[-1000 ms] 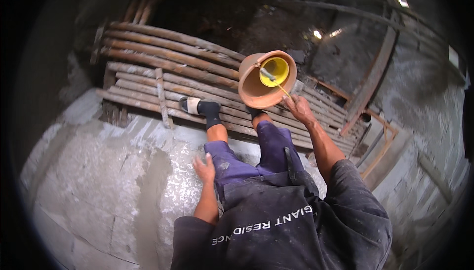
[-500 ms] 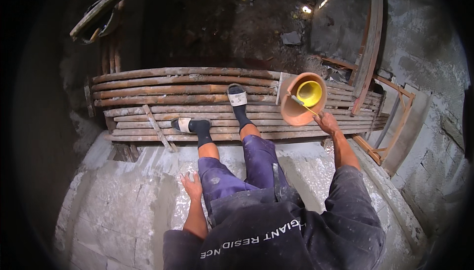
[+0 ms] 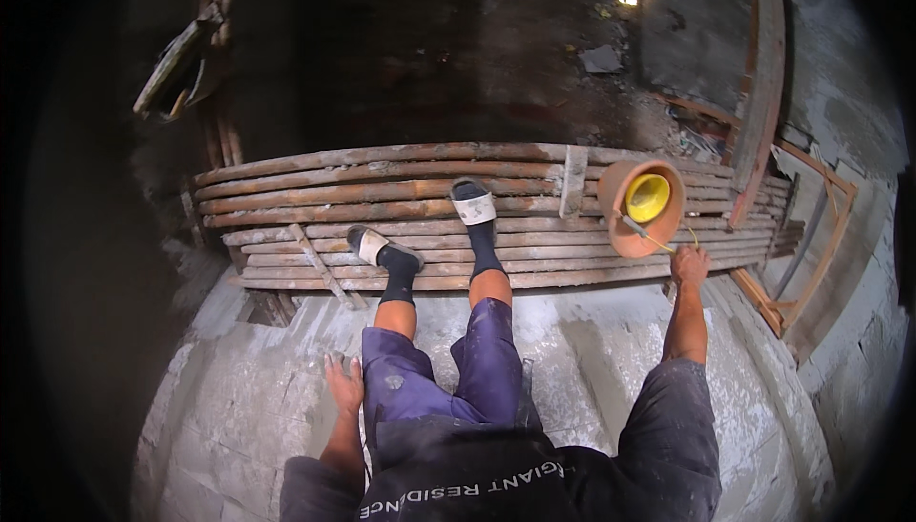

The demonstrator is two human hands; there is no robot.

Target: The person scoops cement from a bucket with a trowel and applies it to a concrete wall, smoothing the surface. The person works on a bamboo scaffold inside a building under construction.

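Observation:
A terracotta-coloured bucket [image 3: 620,174] stands out over the bamboo poles at the right, with a yellow bowl [image 3: 649,198] inside it. A grey-ended tool [image 3: 632,225] lies at its near rim. My right hand [image 3: 689,266] is closed around the bucket's thin yellow handle [image 3: 658,243]; whether the bucket hangs or rests on the poles I cannot tell. Beside my thigh, my left hand [image 3: 343,384] is open, fingers apart, against the grey mortar-smeared block surface [image 3: 239,407]. It holds nothing.
My slippered feet stand on a platform of bamboo poles [image 3: 382,188]. A short board [image 3: 572,181] crosses it, and a thin stick [image 3: 320,264] lies nearer. Beyond the far edge is a dark, littered floor below. Timber posts [image 3: 763,83] and a wooden frame [image 3: 821,255] stand right.
The bucket has moved right along the poles, and looks slightly lower, with my right hand following it. My left foot has turned, and my view has shifted a little.

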